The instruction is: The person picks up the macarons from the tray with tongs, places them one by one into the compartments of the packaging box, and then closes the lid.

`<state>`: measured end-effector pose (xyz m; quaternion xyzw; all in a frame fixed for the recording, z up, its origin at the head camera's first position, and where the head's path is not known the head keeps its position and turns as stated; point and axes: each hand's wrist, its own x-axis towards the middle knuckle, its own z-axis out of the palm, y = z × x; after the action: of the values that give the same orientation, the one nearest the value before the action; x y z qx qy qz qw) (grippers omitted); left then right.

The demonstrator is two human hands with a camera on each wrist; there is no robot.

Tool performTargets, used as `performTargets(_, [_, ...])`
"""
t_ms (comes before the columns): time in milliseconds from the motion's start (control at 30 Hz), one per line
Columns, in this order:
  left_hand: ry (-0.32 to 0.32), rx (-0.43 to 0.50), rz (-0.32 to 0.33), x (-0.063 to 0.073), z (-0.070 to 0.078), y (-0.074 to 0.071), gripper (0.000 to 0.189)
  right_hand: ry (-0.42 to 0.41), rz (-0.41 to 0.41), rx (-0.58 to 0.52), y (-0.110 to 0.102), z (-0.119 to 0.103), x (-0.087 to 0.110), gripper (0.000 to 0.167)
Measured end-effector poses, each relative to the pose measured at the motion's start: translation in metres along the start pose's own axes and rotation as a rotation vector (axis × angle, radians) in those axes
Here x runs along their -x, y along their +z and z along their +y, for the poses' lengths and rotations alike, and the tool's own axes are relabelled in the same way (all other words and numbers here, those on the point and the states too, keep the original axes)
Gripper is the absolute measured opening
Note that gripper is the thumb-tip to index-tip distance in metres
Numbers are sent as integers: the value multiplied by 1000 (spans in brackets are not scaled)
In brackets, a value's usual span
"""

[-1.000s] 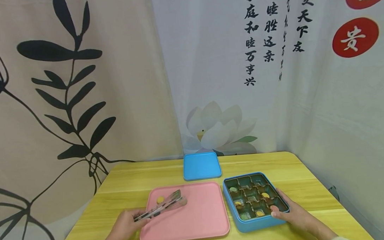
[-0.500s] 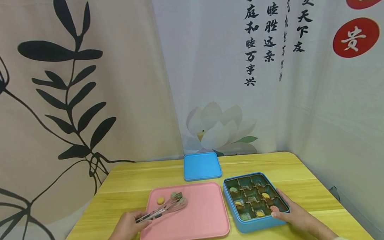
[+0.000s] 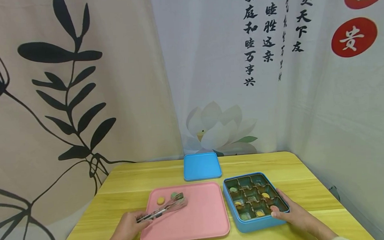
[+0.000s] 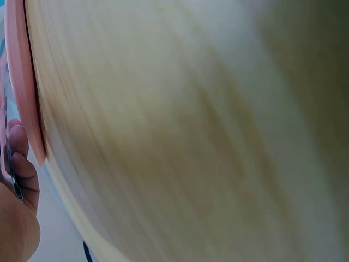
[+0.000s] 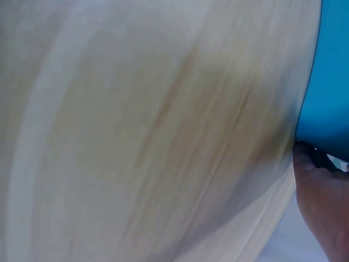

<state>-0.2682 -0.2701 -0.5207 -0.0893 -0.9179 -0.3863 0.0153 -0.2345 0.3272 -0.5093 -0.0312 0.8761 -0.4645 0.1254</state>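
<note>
My left hand [image 3: 127, 226] holds a pair of tongs [image 3: 163, 208] by the handle end, with the tips over the pink tray [image 3: 198, 220]. Whether the tips pinch anything I cannot tell. Beyond them on the tray lie a small round yellow piece [image 3: 161, 201] and a green one [image 3: 173, 194]. My right hand [image 3: 293, 215] grips the near right corner of a blue box [image 3: 257, 224], thumb over the rim. The box's brown insert has several compartments, some with small coloured pieces. In the left wrist view the tray edge [image 4: 24, 82] shows beside the curled fingers.
A flat blue lid or tray [image 3: 202, 166] lies at the back of the wooden table [image 3: 143, 174]. Behind stands a printed curtain [image 3: 140, 83], and another stretch of cloth [image 3: 348, 135] borders the right side.
The tongs have shifted slightly, with their tips now nearer the person, and the green piece on the tray has come into sight. My right hand and the box stay put.
</note>
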Motion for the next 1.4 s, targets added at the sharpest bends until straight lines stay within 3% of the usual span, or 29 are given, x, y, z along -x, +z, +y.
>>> performTargets(167, [-5,-5,10,0,2,2,18,5,-4,1,0,0,0,100])
performTargets(433, [48,-33,39,0,2,4,8,5,-1,2,0,1,-1,100])
performTargets(867, [22,-18,50,1,4,3,9,-25,7,12,1,1,3,99])
performTargets(1033, [51,-3,71,-1,8,4,10,-26,9,13,1,0,3,99])
performTargets(1400, [61,9,49,-13,25,8,11,-25,-1,-13,1,2,1,98])
